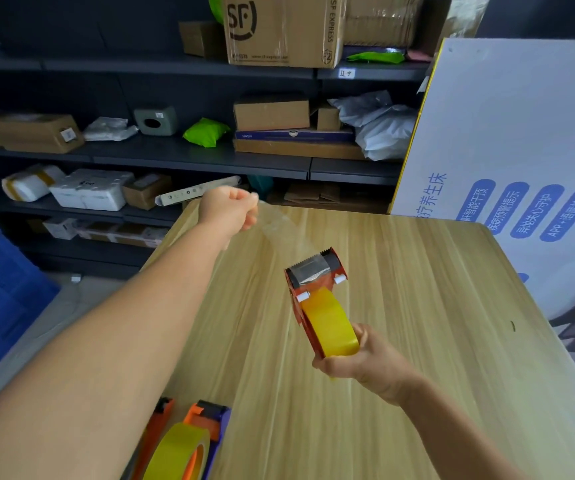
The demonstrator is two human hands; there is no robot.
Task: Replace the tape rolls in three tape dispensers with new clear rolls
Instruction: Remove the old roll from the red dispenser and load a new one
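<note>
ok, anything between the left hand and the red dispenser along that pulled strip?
Nothing visible. The clear tape strip spans open air above the bare wooden table, from the left hand to the red tape dispenser with the yellowish roll held by the right hand. The other dispensers lie nearer the table's near edge.

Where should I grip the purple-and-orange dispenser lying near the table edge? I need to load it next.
Probably by the purple-and-orange dispenser's frame at the head end, coming from above: it lies on the table, and the yellowish roll covers its near part.
</note>
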